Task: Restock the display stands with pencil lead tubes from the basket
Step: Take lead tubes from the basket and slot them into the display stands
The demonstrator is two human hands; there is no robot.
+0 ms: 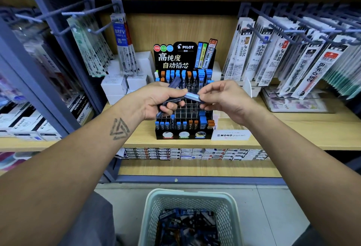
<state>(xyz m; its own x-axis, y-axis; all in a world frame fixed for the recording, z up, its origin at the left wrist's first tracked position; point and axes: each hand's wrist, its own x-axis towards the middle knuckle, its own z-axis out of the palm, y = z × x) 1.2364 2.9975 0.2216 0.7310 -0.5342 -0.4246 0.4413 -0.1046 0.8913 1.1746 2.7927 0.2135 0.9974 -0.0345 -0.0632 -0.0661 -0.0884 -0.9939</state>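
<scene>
1. A single pencil lead tube (193, 96) is being pinched at the fingertips of the right hand (222, 100), hovering just above the middle rows of the display stand (183, 128). Its other end is lying against the left hand's thumb, so it appears to be passing from one hand to the other.

2. The left hand (162, 102) is curling tightly round a small bundle of tubes (173, 84), one dark end poking up past the knuckles and another showing below the palm.

3. Judging by this, the step in hand is feeding tubes one at a time from the left-hand bundle into the stand; the task is looking well short of done.

4. The next move is probably calling for turning the tube upright, matching its cap colour to a row, and lowering it squarely into a vacant cell without knocking its neighbours.

5. The stand is sitting on the wooden shelf (293, 128): its back row and front row are carrying blue-capped and orange-capped tubes, while the clear cells between are mostly standing vacant.

6. The basket (156, 206) is resting on the floor below, between the forearms, holding a loose heap of dark and blue tubes.

7. Hanging refill packs (293, 56) are flanking the stand, and white boxes (117, 85) are stacked to its left.
</scene>
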